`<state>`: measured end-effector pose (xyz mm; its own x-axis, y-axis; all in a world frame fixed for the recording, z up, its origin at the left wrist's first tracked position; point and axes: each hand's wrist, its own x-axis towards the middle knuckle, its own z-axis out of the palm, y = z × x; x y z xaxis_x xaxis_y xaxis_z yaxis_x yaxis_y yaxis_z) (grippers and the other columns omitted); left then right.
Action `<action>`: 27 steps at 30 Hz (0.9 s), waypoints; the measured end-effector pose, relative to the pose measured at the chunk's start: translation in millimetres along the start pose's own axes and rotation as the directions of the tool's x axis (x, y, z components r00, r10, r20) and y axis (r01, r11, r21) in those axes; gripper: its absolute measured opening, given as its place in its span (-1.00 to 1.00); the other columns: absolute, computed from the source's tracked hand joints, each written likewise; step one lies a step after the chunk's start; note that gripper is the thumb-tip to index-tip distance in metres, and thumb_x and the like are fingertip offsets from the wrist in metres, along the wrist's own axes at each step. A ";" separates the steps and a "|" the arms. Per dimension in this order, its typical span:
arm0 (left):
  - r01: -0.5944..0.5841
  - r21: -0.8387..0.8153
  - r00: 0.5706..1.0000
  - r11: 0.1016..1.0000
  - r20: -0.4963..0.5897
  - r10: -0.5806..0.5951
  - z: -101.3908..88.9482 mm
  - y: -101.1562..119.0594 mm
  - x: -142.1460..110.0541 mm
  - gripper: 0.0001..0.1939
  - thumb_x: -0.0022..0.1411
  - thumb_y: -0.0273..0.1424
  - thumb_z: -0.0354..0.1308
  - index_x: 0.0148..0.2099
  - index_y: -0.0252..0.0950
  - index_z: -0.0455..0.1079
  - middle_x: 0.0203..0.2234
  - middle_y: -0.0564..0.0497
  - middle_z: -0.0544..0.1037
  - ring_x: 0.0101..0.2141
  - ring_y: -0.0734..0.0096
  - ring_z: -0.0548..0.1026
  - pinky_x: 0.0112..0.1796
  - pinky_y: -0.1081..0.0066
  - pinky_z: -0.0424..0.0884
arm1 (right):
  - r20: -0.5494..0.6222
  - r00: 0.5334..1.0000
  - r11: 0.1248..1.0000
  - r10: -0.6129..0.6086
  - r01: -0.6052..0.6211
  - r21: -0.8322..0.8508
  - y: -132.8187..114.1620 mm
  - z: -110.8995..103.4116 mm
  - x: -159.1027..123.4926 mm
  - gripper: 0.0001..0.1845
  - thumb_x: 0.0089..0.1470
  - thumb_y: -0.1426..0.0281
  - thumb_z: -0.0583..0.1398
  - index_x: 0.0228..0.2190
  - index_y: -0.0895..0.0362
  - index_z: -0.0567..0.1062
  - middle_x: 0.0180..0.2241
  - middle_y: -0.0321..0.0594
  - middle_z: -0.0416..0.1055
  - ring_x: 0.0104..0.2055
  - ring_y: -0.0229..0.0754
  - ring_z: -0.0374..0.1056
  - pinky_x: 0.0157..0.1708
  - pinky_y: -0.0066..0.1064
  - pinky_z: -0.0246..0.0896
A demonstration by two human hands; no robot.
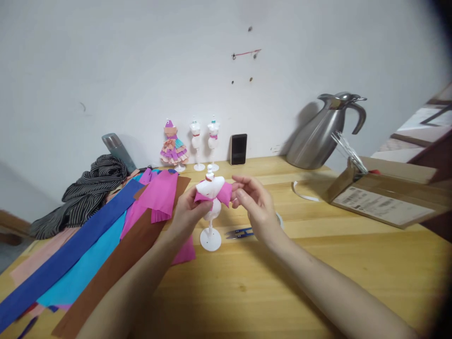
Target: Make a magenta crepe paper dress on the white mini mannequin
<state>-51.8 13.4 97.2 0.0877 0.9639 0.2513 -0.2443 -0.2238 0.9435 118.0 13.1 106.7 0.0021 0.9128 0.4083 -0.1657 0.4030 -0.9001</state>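
A small white dress form (213, 208) stands upright on its round base in front of me, a strip of pink crepe paper (224, 194) around its chest. My left hand (190, 207) grips the form's left side, thumb across the front over the paper. On the other side my right hand (257, 202) is curled with thumb and fingertips at the paper's right end; their exact hold is partly hidden. Blue-handled thread snips (240, 233) lie on the table beside the base, partly behind my right hand. A roll of tape (279, 220) shows behind that hand.
Crepe paper strips (88, 249) cover the table's left. A striped cloth (95, 188) and flask (118, 150) lie behind them. Along the wall stand a dressed form (173, 146), two white forms (196, 143) and a phone (238, 149). Rightward are a steel jug (318, 134) and cardboard box (384, 200).
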 end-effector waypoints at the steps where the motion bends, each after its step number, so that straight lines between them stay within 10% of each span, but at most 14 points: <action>1: 0.006 -0.014 1.000 1.000 -0.009 -0.006 -0.2 -0.3 0.3 -0.57 -0.02 -0.32 0.36 -0.06 -0.30 0.50 -0.31 -0.01 0.54 -0.33 0.39 0.45 -0.29 0.43 0.36 | 0.038 0.999 1.000 0.024 -0.025 0.015 -0.6 -0.4 0.1 -0.71 0.05 0.15 0.21 -0.29 0.11 0.44 -0.41 -0.25 0.40 -0.42 -0.22 0.31 -0.45 -0.38 0.22; 5: 0.009 -0.064 1.000 0.998 0.005 -0.009 0.1 -1.2 1.4 -0.61 0.00 -0.32 0.37 -0.09 -0.31 0.50 -0.31 -0.01 0.55 -0.33 0.41 0.47 -0.28 0.44 0.37 | 0.112 0.992 0.998 0.055 -0.051 -0.040 -4.8 1.4 -0.9 -0.69 0.02 0.17 0.23 -0.57 0.12 0.39 -0.56 -0.29 0.34 -0.50 -0.25 0.23 -0.48 -0.40 0.16; 18: -0.038 0.059 0.999 0.998 0.009 0.038 10.3 0.5 -4.8 -0.70 0.08 -0.19 0.30 -0.22 -0.30 0.51 -0.37 -0.01 0.59 -0.33 0.35 0.50 -0.25 0.37 0.41 | -0.016 0.983 0.959 -0.182 0.174 -0.225 -3.4 9.8 -9.3 -0.87 -0.03 0.41 0.24 -0.55 0.11 0.40 -0.59 -0.37 0.29 -0.53 -0.30 0.21 -0.49 -0.41 0.17; 27: -0.065 0.104 0.998 0.992 -0.009 0.067 14.2 1.6 -8.6 -0.74 0.11 -0.19 0.26 -0.29 -0.29 0.48 -0.44 0.04 0.53 -0.41 0.44 0.42 -0.33 0.43 0.36 | -0.046 0.998 0.998 -0.046 0.047 0.032 -7.5 11.7 -10.1 -0.89 -0.01 0.35 0.25 -0.41 0.12 0.45 -0.56 -0.33 0.38 -0.55 -0.30 0.29 -0.54 -0.44 0.24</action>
<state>-39.3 2.7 99.6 0.0623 0.9482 0.3116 -0.1474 -0.3001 0.9425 107.6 0.1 111.1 0.0555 0.8955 0.4417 -0.1967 0.4435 -0.8744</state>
